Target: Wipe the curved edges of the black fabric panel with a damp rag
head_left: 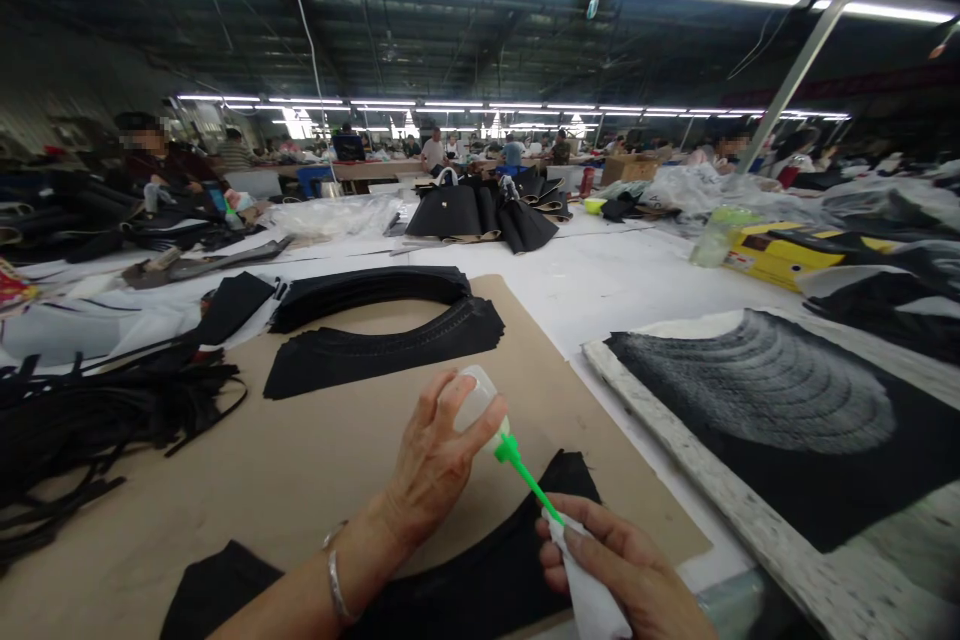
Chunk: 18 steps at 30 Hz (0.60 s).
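Observation:
My left hand [442,450] grips a translucent squeeze bottle [477,402], tilted so its green nozzle [531,482] points down to the right. The nozzle tip touches a white cloth [589,585] that my right hand [611,555] pinches between thumb and fingers. Under my hands, a curved black piece [465,580] lies on brown board [330,460]. Farther up the board are a stack of curved black pieces [367,290] and another black piece [390,345] beside it.
Black strips [112,410] lie at the left. At the right, a black panel with pale arcs [780,400] rests on a white-edged slab [675,460]. Behind are a yellow box [780,255], folded black pieces [457,210] and plastic wrap [330,218]. People sit farther back.

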Tool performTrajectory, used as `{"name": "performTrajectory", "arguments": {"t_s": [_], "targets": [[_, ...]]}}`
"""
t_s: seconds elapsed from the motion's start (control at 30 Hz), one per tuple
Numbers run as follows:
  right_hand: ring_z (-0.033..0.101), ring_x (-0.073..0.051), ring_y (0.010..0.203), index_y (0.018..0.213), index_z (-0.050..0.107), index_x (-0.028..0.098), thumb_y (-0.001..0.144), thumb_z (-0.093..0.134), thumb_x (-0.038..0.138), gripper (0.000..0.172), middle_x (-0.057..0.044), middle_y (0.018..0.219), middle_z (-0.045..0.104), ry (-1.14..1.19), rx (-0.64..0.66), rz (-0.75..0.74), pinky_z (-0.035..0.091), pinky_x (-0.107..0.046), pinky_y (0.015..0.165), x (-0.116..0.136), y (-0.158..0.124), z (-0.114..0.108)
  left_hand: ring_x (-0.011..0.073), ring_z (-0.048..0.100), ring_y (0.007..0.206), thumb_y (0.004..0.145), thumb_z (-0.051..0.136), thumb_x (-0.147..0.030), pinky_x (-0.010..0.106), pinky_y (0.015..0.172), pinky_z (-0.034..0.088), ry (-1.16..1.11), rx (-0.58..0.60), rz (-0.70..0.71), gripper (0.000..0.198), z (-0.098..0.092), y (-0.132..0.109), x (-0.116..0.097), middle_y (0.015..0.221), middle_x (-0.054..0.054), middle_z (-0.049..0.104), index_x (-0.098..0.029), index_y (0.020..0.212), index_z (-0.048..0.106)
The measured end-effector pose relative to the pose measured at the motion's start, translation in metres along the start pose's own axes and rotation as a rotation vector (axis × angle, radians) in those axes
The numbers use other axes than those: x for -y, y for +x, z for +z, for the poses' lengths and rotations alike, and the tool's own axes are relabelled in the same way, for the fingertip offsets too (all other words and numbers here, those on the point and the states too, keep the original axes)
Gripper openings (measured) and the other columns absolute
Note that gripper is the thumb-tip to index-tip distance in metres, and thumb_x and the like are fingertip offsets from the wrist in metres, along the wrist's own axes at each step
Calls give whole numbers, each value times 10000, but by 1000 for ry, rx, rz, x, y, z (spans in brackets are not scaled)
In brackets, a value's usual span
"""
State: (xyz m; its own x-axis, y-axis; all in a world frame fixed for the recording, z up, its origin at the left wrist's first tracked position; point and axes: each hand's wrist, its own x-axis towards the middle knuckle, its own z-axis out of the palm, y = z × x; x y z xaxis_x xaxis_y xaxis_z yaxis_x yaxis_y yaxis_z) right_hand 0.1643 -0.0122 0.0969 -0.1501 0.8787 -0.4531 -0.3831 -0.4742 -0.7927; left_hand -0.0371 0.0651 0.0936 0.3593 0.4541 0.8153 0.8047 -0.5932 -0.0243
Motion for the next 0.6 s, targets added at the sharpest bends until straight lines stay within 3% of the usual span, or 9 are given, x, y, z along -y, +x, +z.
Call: {"name": "performTrajectory", "arguments": {"t_s": [0.23,0.6], "targets": [[650,-133,654,930,720,151,595,875,421,458,-54,849,702,-39,-30,-28,522,-233,657,-2,-2,5,291,407,1252,803,630,16,425,994,500,64,-87,34,448,-7,2,2,1205,73,429,-288,1131,649],[662,-170,697,924,716,165,630,836,474,443,-56,851,694,-144,-29,-66,528,-281,690,-2,-2,6,268,412,1230,811,672,-14,402,985,519,99,-115,104,409,-15,8,0,1181,56,406,-294,1107,639]]}}
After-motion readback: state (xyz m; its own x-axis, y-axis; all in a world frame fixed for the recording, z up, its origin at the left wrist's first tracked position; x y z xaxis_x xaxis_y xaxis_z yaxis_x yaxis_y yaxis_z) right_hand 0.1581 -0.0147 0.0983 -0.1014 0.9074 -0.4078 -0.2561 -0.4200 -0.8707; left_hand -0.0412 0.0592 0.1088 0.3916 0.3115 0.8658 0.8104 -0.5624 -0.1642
